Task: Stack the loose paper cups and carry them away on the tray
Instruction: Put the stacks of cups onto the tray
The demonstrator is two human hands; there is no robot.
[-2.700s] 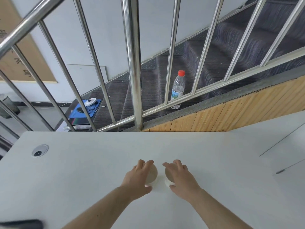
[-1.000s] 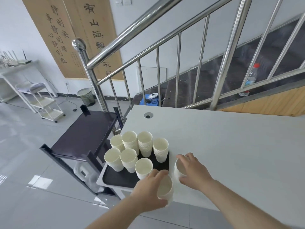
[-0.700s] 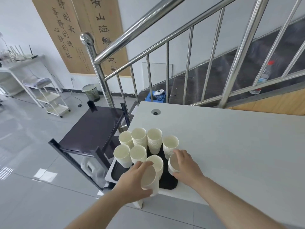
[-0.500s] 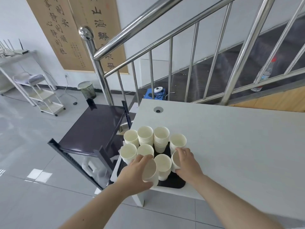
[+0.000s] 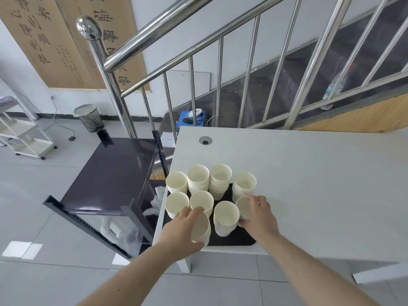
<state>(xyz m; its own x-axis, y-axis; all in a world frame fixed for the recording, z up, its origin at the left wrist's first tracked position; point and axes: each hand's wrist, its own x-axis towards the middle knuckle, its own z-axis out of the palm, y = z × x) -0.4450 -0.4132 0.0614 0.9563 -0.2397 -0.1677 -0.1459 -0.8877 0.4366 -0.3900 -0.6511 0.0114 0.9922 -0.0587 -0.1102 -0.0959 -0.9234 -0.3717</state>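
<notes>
- While both arms reach in from below, left hand (image 5: 180, 230) has its grip curled around one paper cup (image 5: 200, 227), held tilted over the near left part of the black tray (image 5: 234, 238).
- Right hand (image 5: 258, 215) has its grip closed around a second cup (image 5: 242, 206), at the tray's right edge, just in front of the rightmost stack (image 5: 244, 184).
- Tray sits at the near left corner of the white counter (image 5: 309, 184); cannot tell whether the right-hand cup's base touches tray or counter.
- Seven cup stacks stand upright on the tray: four in the back row, two at mid-left, one front stack (image 5: 225, 217) between the two hands.
- Stacks are close together, several touching at the rims.
- Dark cart (image 5: 114, 173) stands just left of the counter, lower down.
- Steel stair railing (image 5: 154, 29) runs behind the counter; water bottle (image 5: 333, 89) on the stairs behind it, far right.
- Bin (image 5: 89, 117) by the wall, far left.
</notes>
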